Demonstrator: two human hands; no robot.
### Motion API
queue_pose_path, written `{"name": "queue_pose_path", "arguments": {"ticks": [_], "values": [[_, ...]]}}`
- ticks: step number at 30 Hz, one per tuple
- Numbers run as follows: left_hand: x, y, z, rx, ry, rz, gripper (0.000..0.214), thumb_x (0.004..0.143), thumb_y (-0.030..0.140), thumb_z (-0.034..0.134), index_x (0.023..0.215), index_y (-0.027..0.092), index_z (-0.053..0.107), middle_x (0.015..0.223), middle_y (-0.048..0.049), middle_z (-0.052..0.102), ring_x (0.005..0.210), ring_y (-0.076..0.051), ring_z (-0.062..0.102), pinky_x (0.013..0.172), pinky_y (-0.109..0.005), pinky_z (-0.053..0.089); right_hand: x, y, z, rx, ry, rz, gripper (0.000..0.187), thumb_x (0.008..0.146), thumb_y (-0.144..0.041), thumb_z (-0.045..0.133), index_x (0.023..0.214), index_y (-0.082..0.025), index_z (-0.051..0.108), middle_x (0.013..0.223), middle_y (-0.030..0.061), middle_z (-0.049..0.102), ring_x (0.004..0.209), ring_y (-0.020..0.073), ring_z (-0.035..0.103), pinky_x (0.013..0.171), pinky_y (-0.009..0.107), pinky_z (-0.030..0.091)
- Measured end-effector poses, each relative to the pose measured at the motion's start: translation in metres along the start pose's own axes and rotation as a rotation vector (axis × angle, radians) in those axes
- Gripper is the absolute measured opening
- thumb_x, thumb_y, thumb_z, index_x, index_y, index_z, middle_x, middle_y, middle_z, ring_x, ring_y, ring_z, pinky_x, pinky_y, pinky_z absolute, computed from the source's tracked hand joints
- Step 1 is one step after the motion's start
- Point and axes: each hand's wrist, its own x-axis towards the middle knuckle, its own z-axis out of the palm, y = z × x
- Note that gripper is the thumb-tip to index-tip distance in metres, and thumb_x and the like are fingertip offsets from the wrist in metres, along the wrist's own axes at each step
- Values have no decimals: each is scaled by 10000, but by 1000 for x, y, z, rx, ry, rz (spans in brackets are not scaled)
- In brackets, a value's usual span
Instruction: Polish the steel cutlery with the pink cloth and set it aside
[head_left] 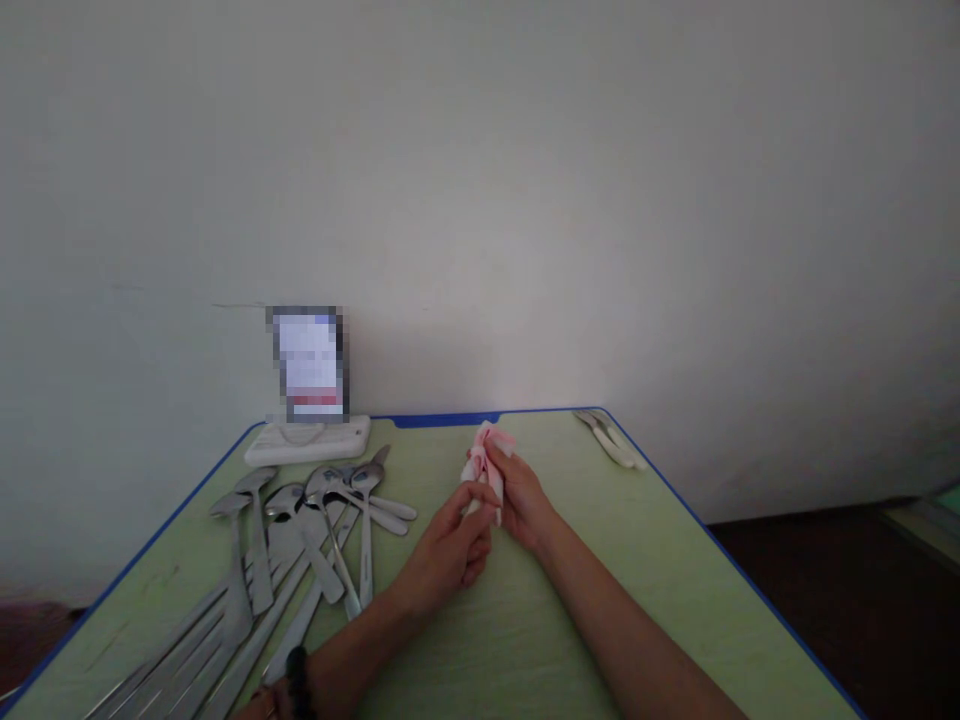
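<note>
In front of me, above the middle of the table, both hands meet at a pink and white cloth (489, 440). My right hand (525, 497) is closed around the cloth, which is bunched up over its fingers. My left hand (450, 545) is closed just beside it, with its fingers curled and pinching a slim cream-coloured handle (474, 503). The other end of that utensil is hidden in the cloth, so I cannot tell its kind.
Left of my hands lies a heap of metal spoons (326, 485) and other long-handled utensils. Two cream-handled utensils (615, 445) rest at the far right corner. A phone with a blurred screen (311, 365) stands on a white base (307, 440) by the wall.
</note>
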Motion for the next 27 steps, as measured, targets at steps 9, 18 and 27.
{"name": "queue_pose_path", "arguments": {"ticks": [9,18,27], "values": [[-1,-2,0,10,73,8,242,787,454,461,890,241,410,460,126,257,332,-36,234,326,-136,159,1,2,-3,-23,-30,7,130,658,-251,624,719,-138,599,551,-16,572,508,102,501,520,223,395],[-3,0,1,50,31,19,249,775,455,477,860,227,424,457,122,273,332,-34,256,335,-131,169,0,1,0,-48,23,-43,236,605,-306,731,701,-136,597,563,-23,587,460,57,458,459,188,327],[-2,0,2,21,-3,30,292,784,442,477,978,231,423,513,112,310,354,-24,211,341,-133,158,-3,0,6,69,63,-62,295,643,-432,684,752,-179,578,622,-10,617,552,104,551,534,220,414]]}}
